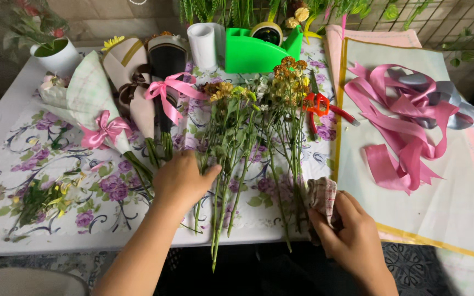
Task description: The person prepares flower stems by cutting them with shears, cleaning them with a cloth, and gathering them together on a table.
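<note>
Loose flowers with long green stems (237, 142) lie across the middle of a table covered by a floral cloth (39, 164), their yellow and orange heads pointing away from me. My left hand (182, 180) rests flat on the cloth, its fingers touching the leftmost stems. My right hand (346, 230) is at the table's near edge, closed on a small checked piece of cloth or paper (322, 193) beside the rightmost stems.
Three wrapped bouquets with pink bows (133, 93) lie at the back left. Red-handled clippers (320, 107), a green tape dispenser (259, 49) and a white roll (204, 46) sit behind the stems. Wrapping sheets (445, 203) with pink and grey ribbons (407, 120) lie right. Leaf scraps (39, 200) lie left.
</note>
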